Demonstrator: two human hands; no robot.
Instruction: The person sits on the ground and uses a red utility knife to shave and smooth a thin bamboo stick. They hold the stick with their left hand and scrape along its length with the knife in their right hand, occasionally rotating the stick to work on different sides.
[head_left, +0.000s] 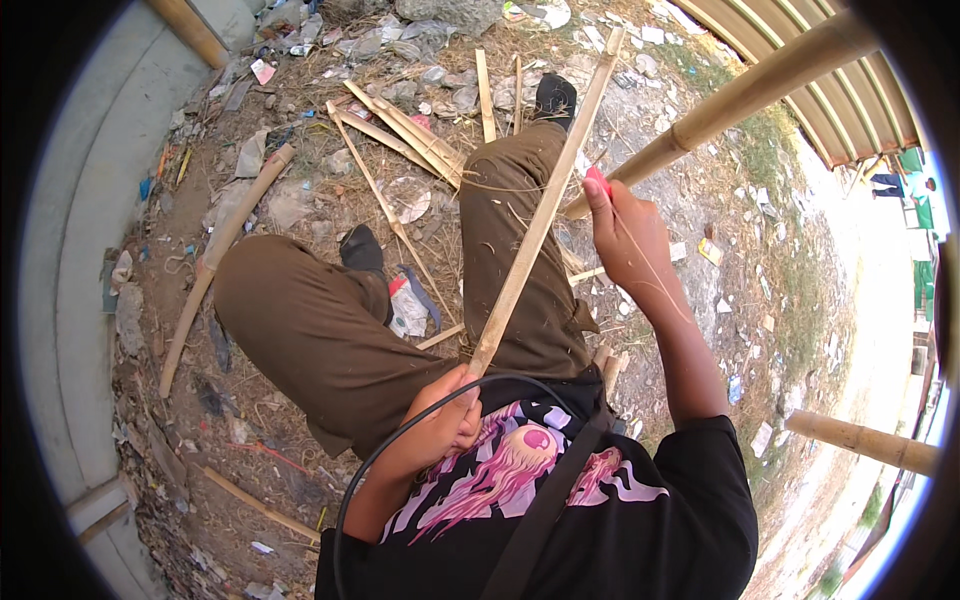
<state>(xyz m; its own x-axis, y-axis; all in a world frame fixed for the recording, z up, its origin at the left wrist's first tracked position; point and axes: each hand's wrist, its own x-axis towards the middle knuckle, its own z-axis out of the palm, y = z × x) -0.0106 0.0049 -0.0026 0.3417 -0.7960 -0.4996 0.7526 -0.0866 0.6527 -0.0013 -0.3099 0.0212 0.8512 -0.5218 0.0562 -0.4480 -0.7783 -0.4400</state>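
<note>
Head view — left hand [445,418] clamped low on bamboo strip [545,210]; right hand [630,238] raised — clutching red handle [598,179].

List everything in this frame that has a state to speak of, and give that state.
Left hand: closed on the lower end of a bamboo strip
Bamboo strip: split lengthwise, slanting across the right leg
Right hand: closed on a red object
Red object: mostly covered, kind unclear
Loose bamboo strips: split, lying on the ground
Thick bamboo pole: round, tilted
Brown trousers: flecked with debris
</note>
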